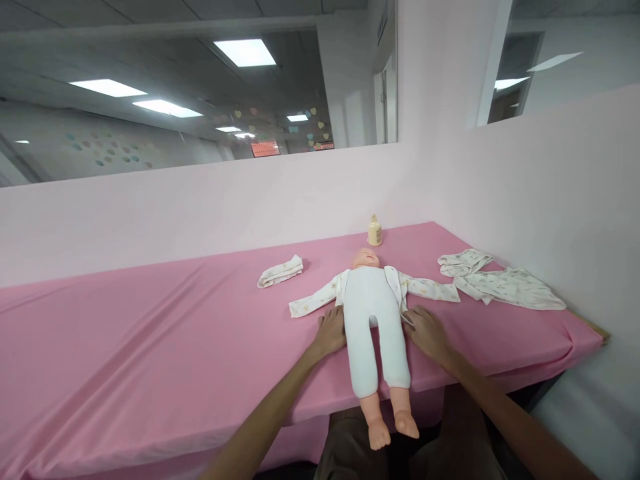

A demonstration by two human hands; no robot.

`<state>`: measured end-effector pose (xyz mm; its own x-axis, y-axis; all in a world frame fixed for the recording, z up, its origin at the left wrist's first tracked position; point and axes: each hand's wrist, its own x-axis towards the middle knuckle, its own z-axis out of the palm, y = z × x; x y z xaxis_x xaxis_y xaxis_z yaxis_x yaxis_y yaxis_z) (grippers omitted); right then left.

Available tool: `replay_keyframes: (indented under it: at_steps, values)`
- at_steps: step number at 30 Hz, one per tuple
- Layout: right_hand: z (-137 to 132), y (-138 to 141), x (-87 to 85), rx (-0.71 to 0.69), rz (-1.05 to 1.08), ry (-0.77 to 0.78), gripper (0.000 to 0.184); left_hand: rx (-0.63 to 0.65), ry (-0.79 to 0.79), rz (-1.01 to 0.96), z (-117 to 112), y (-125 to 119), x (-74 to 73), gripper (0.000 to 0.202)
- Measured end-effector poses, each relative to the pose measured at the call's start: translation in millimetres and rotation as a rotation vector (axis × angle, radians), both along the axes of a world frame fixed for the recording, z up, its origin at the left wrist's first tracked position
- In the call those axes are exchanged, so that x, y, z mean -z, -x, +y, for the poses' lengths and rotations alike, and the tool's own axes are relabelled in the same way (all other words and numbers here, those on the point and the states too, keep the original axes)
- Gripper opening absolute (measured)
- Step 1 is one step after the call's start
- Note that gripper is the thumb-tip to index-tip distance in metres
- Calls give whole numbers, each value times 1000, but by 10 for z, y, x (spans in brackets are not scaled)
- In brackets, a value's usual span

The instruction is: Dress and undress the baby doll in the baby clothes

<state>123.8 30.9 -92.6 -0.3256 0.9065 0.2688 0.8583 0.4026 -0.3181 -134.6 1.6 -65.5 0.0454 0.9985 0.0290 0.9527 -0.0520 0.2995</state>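
my doll point(363, 350), smooth plastic head point(367, 257), matt cloth body point(371, 288), wrinkled cloth sheet point(150, 347) beneath it, glossy window point(175, 73) beyond it

No text is legible; the print on the bottle point(375, 235) is too small.

White-bodied doll point(371, 293), white patterned shirt point(431, 289), pink cloth point(200, 347), cream bottle point(375, 234)
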Motion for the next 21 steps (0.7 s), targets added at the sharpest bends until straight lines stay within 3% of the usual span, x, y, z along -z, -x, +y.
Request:
replay_keyframes:
  at_steps: [4,8,11,15,18,21]
  values:
    - [22,44,30,-4,101,-56,26,-40,-107,37,-48,-102,71,26]
    - [87,46,-35,72,462,20,26,-87,-178,-3,28,-78,84,17]
    - [128,45,-180,134,693,21,25,-189,-181,-246,55,12,-27,20]
    - [102,187,-454,138,789,-68,27,-275,-289,-607,-25,8,-288,19]
    - [3,393,-603,-10,674,-94,26,-133,-263,-640,-115,-144,-476,15]
    - [-134,533,-618,-277,459,-58,26,55,-153,-505,-177,-271,-616,9]
